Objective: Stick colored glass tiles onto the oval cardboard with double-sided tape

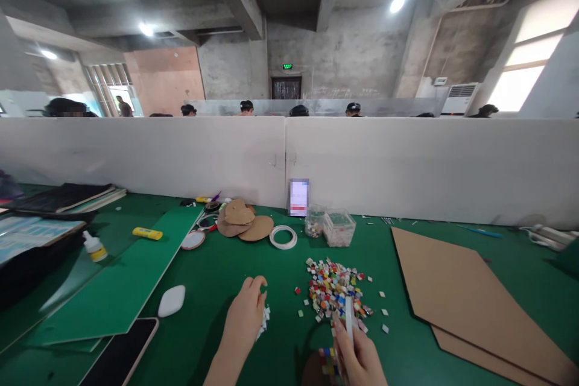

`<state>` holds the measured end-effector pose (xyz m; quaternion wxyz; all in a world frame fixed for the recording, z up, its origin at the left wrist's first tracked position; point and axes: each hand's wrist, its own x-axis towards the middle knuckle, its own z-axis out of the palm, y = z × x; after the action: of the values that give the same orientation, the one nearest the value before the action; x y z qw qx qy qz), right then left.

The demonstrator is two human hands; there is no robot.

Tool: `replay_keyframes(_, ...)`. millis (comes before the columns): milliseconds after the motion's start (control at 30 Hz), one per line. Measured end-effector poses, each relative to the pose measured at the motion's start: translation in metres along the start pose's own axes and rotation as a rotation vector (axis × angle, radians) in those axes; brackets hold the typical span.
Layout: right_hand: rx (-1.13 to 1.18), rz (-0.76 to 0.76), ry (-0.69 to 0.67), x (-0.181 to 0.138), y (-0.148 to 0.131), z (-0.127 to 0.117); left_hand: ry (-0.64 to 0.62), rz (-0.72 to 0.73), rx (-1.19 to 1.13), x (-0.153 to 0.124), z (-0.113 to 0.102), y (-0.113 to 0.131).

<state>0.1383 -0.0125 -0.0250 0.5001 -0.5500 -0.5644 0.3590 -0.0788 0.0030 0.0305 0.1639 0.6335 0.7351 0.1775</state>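
Observation:
My left hand (244,316) hovers beside a small heap of white pieces (264,324), which it partly hides. Its fingers are bent, with a gap between thumb and forefinger and nothing visible in it. My right hand (357,354) grips a white strip-like thing (348,313), seen nearly edge-on; its full shape is hidden. Beneath that hand is a brown round board (311,369) bearing rows of coloured mosaic tiles (328,363), partly covered by the fingers. Just beyond my right hand spreads a pile of loose mosaic tiles (332,283) in many colours.
Clear plastic boxes (339,228), a white ring-shaped roll (283,237), round cardboard pieces (256,228) and a phone (299,198) stand along the back, before a white partition (384,163). Brown boards (465,289) lie right; a green board (122,277) and dark phone (122,353) lie left.

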Motion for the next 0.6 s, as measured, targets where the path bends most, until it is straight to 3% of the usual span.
replay_keyframes(267,-0.017,-0.024,0.006,-0.0014,0.0039,0.002,-0.051,-0.043,0.059,0.0012,-0.0042,0.0029)
replay_keyframes(400,-0.029,-0.033,-0.087,0.0014,0.0068,-0.0015,-0.038,-0.037,0.078,-0.0004,-0.0046,0.0046)
replay_keyframes(600,-0.029,-0.04,-0.08,0.003,0.01,-0.0036,0.005,-0.015,0.026,-0.0001,-0.0034,0.0014)
